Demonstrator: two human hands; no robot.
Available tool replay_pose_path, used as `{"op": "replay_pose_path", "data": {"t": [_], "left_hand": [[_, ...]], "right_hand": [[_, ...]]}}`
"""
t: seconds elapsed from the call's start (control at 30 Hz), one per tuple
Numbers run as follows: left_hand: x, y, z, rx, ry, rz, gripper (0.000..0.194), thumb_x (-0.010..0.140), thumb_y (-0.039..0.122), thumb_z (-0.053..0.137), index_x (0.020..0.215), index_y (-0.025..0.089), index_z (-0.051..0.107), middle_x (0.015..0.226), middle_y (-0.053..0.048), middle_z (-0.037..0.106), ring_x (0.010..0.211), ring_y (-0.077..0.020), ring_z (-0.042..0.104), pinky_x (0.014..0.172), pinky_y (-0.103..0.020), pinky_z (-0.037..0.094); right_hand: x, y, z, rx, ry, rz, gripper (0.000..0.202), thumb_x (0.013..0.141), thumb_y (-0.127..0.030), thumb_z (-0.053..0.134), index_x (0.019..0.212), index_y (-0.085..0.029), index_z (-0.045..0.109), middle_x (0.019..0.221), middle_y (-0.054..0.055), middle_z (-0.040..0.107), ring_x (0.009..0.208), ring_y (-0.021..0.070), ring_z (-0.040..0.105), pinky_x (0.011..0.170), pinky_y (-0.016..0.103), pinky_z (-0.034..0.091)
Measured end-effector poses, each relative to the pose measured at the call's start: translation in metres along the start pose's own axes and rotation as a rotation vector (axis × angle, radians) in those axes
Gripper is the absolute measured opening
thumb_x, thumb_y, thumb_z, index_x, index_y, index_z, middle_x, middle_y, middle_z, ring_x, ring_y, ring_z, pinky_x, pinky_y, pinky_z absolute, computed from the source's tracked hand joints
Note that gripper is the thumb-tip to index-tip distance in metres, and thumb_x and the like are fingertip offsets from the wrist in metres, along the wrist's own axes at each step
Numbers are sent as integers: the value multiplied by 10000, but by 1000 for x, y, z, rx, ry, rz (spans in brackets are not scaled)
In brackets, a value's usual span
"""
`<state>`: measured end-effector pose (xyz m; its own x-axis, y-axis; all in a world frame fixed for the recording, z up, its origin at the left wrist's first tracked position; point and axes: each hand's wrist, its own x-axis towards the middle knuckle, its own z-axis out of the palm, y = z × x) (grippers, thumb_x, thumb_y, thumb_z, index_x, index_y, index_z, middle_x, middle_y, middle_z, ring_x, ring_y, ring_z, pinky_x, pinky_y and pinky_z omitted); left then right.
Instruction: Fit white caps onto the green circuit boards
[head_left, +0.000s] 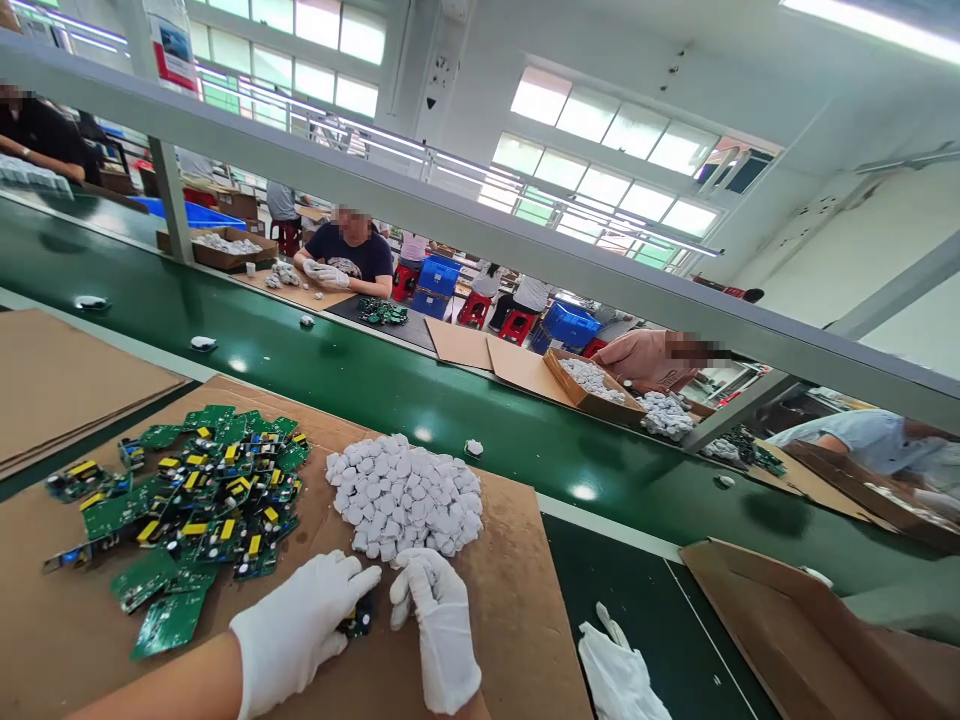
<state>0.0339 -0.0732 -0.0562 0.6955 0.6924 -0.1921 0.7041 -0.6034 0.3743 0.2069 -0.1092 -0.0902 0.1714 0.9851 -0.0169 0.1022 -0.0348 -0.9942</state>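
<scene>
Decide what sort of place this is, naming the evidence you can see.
Probably an electronics assembly workshop: green circuit boards lie heaped beside a pile of white pieces, and a gloved co-worker sits across a long green conveyor surface.

A cardboard sheet (pixel 517 600) carries heaped green circuit boards (pixel 217 480); beside them, a pile of white pieces (pixel 409 495).

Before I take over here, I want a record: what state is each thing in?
Left hand: gloved, over one board, grip unclear
Right hand: gloved, fingers curled
Circuit boards: loosely piled
White pieces: heaped
Cardboard sheet: flat
Unworn glove: crumpled
Cardboard tray: open
Green belt: motion unclear
</scene>
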Motion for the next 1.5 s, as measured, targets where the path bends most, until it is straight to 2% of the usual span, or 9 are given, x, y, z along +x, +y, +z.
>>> {"op": "replay_pose_path", "data": {"t": [0.13, 0.23, 0.37, 0.73, 0.83, 0.97, 1.17, 1.3, 1.5], "left_hand": [[-1, 9, 6, -38, -62, -126, 763, 699, 158, 689, 1417, 170, 432, 1397, -162, 518, 1256, -347, 492, 1077, -466, 376], [-1, 6, 12, 31, -47, -187, 644, 704, 220, 709, 1318, 117, 543, 1390, -217, 504, 1280, -403, 447, 1090, -514, 332], [-1, 1, 21, 52, 68, -150, 421, 774, 282, 656, 1170, 139, 639, 1262, -206, 596, 1174, -395, 537, 1013, -515, 409], [-1, -4, 32, 34, 149, -89, 346, 780, 277, 643, 1095, 135, 654, 1174, -201, 626, 1088, -390, 569, 971, -519, 421], [-1, -3, 28, 36, 152, -92, 337, 775, 278, 651, 1080, 134, 656, 1164, -189, 631, 1067, -373, 578, 966, -505, 427], [-1, -1, 24, 52, 117, -87, 302, 787, 280, 637, 1051, 137, 676, 1128, -185, 653, 1028, -377, 602, 931, -521, 451], [0, -3, 37, 114, 159, -115, 447, 782, 339, 659, 1179, 134, 644, 1287, -220, 590, 1174, -415, 538, 1033, -558, 372], [2, -3, 42, 121, 161, -124, 486, 778, 348, 665, 1209, 124, 631, 1235, -213, 626, 1152, -408, 559, 1015, -538, 398], [2, -1, 35, 97, 74, -137, 479, 794, 313, 626, 1232, 121, 624, 1322, -225, 573, 1199, -417, 529, 1048, -556, 358]], "right_hand": [[5, 5, 6, -52, 23, -29, 267, 922, -351, 559, 1086, -144, 597, 990, 40, 650, 783, 138, 640, 681, 310, 561], [6, 7, 9, -105, 42, -54, 228, 920, -340, 559, 1042, -155, 612, 1058, 53, 637, 864, 153, 630, 741, 332, 554], [4, 6, 4, -194, 20, -69, 246, 916, -347, 562, 1082, -174, 614, 1111, 60, 629, 920, 171, 622, 803, 366, 542], [-15, 21, 10, -384, -56, -79, 157, 903, -277, 523, 905, -183, 650, 977, 56, 618, 883, 167, 604, 799, 334, 523], [-18, 29, 13, -445, -34, -51, 281, 855, -196, 511, 1103, -237, 639, 875, 42, 604, 823, 172, 615, 783, 277, 524], [-19, 32, 19, -525, -26, -11, 569, 798, -151, 534, 1355, -232, 446, 731, -13, 578, 694, 154, 628, 707, 229, 522], [-16, 18, 21, -693, -93, -65, 119, 819, -268, 611, 913, -200, 637, 901, 33, 619, 784, 159, 581, 725, 310, 485], [-14, 8, 18, -749, -167, -96, 234, 909, -396, 547, 973, -181, 614, 955, 32, 628, 786, 137, 587, 718, 316, 506], [-14, -3, 13, -790, -231, -122, 262, 918, -384, 549, 1082, -187, 601, 1071, 53, 627, 870, 157, 616, 756, 337, 532]]}}
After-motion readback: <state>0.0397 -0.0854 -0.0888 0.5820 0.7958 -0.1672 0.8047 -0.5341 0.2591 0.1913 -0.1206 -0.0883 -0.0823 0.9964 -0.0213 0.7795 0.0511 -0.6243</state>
